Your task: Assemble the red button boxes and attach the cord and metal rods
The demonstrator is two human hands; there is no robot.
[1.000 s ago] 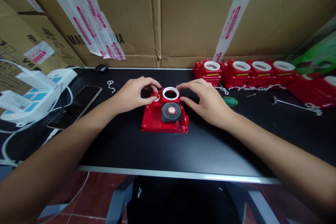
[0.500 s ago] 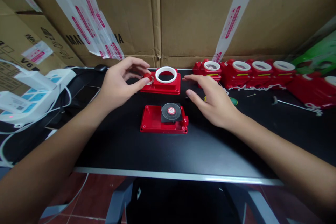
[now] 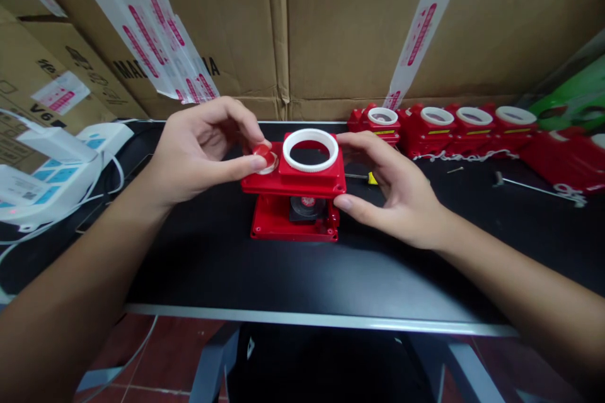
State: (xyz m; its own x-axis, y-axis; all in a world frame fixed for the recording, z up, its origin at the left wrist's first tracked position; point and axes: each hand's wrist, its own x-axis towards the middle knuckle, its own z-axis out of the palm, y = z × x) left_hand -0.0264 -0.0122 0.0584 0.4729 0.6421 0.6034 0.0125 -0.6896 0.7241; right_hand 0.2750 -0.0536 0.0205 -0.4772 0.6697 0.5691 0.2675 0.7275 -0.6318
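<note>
Both hands hold a red cover (image 3: 302,177) with a white ring (image 3: 311,149) above the table. My left hand (image 3: 201,148) pinches its left end at a small red button, thumb below and fingers above. My right hand (image 3: 399,192) grips its right end with thumb and fingers. Under the cover, a red base (image 3: 278,224) with a round black disc (image 3: 305,206) lies on the black table (image 3: 302,271).
A row of several assembled red units (image 3: 437,129) lines the back right. A screwdriver (image 3: 366,177) lies behind my right hand, a metal tool (image 3: 529,187) farther right. White power strips (image 3: 51,160) with cables sit at the left. Cardboard boxes (image 3: 331,25) form the back wall.
My left hand lifted the red cover off the base, carried it back, then brought it forward above the base. My right hand has taken hold of its right end.
</note>
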